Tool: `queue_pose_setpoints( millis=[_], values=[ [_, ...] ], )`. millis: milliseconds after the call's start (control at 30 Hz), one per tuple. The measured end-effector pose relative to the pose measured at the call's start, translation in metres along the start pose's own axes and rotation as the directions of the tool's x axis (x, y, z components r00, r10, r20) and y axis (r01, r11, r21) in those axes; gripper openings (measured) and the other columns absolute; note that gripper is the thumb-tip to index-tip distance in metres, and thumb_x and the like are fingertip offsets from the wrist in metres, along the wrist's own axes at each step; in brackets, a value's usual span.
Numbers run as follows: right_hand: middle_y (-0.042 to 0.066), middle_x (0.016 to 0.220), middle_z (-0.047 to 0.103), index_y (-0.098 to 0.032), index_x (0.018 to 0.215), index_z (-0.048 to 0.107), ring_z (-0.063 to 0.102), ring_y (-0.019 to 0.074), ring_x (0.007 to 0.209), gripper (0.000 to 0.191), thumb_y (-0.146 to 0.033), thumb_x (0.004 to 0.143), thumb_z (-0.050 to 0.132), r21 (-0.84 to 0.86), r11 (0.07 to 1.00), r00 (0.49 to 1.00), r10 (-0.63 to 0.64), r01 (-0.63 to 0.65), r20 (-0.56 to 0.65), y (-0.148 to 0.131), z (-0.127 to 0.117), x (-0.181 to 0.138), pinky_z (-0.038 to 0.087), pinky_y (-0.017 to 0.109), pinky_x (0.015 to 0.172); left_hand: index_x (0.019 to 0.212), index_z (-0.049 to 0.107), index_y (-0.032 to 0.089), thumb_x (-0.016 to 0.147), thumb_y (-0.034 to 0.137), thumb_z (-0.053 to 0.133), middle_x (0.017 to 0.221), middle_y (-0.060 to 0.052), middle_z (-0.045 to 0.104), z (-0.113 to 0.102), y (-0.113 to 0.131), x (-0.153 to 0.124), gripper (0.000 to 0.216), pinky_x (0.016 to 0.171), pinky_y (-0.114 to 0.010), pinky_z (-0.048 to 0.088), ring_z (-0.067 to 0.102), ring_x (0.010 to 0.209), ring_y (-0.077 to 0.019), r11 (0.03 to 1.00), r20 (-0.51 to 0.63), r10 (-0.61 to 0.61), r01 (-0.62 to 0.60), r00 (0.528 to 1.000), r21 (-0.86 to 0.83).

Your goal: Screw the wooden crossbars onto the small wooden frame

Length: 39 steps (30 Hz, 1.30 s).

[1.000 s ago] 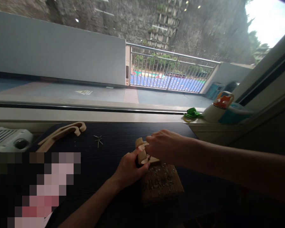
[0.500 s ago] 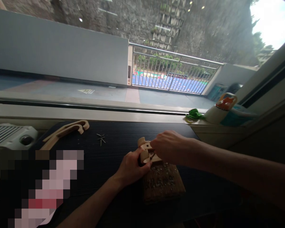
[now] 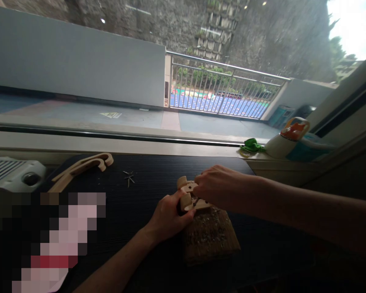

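My left hand [image 3: 168,213] is closed round the curved ends of two pale wooden hook-shaped pieces [image 3: 186,200], which lie side by side on a rough brown wooden block [image 3: 212,240]. Its thumb presses by the near piece. Small dark holes show in the pale wood. From the right reaches my right hand [image 3: 212,185], its fingers curled tightly over these pieces. A thin dark pin-like thing [image 3: 196,202] shows just below its fingers at the near piece; what the fingers grip is mostly hidden. Bits of shiny metal dot the block's top.
On the dark table [image 3: 149,169] lie several thin metal pins [image 3: 128,178] and more pale curved wooden strips [image 3: 82,167]. A white slatted appliance [image 3: 14,175] stands at left. The windowsill holds a green cloth [image 3: 251,145] and a white-and-orange bottle [image 3: 285,138]. A blurred patch covers the lower left.
The view has shifted slightly. My right hand has moved very little at the wooden pieces; my left hand keeps its hold in the same spot.
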State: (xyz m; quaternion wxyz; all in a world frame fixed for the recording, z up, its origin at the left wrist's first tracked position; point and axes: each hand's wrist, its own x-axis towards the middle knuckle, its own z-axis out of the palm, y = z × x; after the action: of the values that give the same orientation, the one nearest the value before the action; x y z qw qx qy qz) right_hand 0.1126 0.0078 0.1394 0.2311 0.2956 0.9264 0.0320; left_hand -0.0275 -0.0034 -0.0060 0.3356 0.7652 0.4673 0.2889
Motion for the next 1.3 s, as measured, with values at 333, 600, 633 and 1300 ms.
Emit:
queue_pose_setpoints(
  millis=[333, 600, 633, 1300],
  values=[
    [0.005, 0.060, 0.060, -0.015, 0.068, 0.058, 0.055, 0.0138, 0.057, 0.009, -0.016, 0.074, 0.051, 0.065, 0.981, 0.980, 0.176, -0.182, 0.095, 0.000, 0.003, 0.006, 0.029, 0.022, 0.047, 0.095, 0.057, 0.021, 0.068, 0.036, 0.057, 0.072, 0.000, 0.061, 0.003, -0.004, 0.000, 0.031, 0.060, -0.023, 0.040, 0.054, 0.063, -0.0140, 0.999, -0.028, 0.027, -0.027, 0.999, 0.027],
    [0.005, 0.074, 0.061, -0.013, 0.082, 0.057, 0.054, 0.0114, 0.061, 0.011, -0.008, 0.073, 0.052, 0.081, 0.991, 0.994, 0.108, -0.108, 0.007, -0.012, -0.009, -0.007, 0.032, 0.023, 0.051, 0.103, 0.054, 0.020, 0.068, 0.036, 0.058, 0.077, -0.001, 0.062, 0.000, -0.001, -0.001, 0.038, 0.060, -0.023, 0.041, 0.055, 0.066, -0.0145, 0.999, -0.022, 0.037, -0.037, 0.999, -0.010],
    [0.006, 0.074, 0.061, -0.013, 0.080, 0.057, 0.054, 0.0118, 0.063, 0.010, -0.008, 0.075, 0.051, 0.049, 0.996, 0.997, 0.079, -0.078, -0.014, -0.012, -0.009, -0.008, 0.032, 0.023, 0.053, 0.104, 0.054, 0.020, 0.069, 0.036, 0.058, 0.078, -0.001, 0.062, 0.000, -0.001, -0.001, 0.039, 0.061, -0.023, 0.041, 0.055, 0.067, -0.0147, 0.999, -0.021, 0.036, -0.037, 0.999, -0.019],
    [0.004, 0.065, 0.061, -0.015, 0.068, 0.057, 0.052, 0.0114, 0.056, 0.015, -0.021, 0.076, 0.045, 0.135, 0.945, 0.954, 0.290, -0.298, 0.080, -0.002, -0.002, 0.000, 0.024, 0.023, 0.047, 0.103, 0.055, 0.021, 0.069, 0.038, 0.056, 0.077, -0.001, 0.062, 0.003, -0.006, 0.000, 0.038, 0.062, -0.024, 0.040, 0.055, 0.066, -0.0149, 0.998, -0.020, 0.039, -0.038, 0.999, 0.042]
  ],
)
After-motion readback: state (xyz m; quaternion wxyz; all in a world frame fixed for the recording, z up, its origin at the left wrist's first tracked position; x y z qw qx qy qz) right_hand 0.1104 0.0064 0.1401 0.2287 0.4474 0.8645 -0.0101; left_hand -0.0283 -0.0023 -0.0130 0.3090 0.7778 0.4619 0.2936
